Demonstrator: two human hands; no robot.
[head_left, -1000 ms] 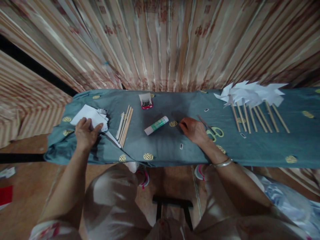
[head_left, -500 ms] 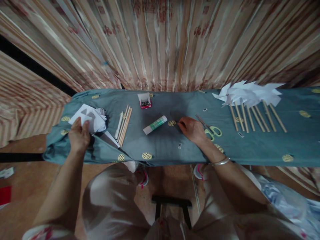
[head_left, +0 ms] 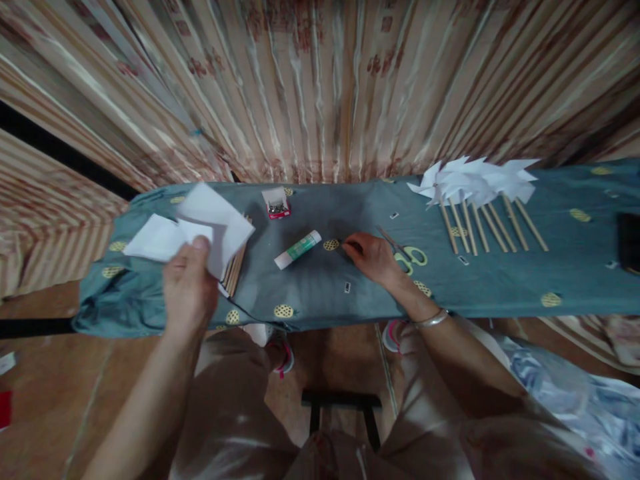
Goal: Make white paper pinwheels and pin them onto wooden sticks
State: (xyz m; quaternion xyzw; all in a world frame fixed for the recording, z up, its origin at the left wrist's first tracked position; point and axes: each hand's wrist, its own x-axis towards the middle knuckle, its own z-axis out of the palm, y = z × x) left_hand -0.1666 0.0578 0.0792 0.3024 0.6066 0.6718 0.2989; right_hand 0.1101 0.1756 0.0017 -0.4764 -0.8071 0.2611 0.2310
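My left hand [head_left: 191,277] grips a white sheet of paper [head_left: 220,220], cut and partly folded, between thumb and fingers. It is raised above the cloth and partly covers a bundle of wooden sticks [head_left: 235,270]. More white paper [head_left: 150,240] shows to its left. My right hand [head_left: 369,255] rests on the cloth with its fingertips pinched together; what they hold, if anything, is too small to make out. A green and white glue stick [head_left: 298,250] lies left of my right hand. Scissors with light green handles [head_left: 411,257] lie just right of it.
A small open red box [head_left: 277,205] of metal pins stands at the back. White paper pinwheels [head_left: 475,181] on wooden sticks lie in a row at the right. A dark object [head_left: 629,243] sits at the far right on the blue-green tablecloth [head_left: 500,293]. Curtains hang behind.
My left hand has lifted the paper from the pile at the left and moved right, over the sticks. My right hand stays pinched at the same spot; the view has shifted slightly right.
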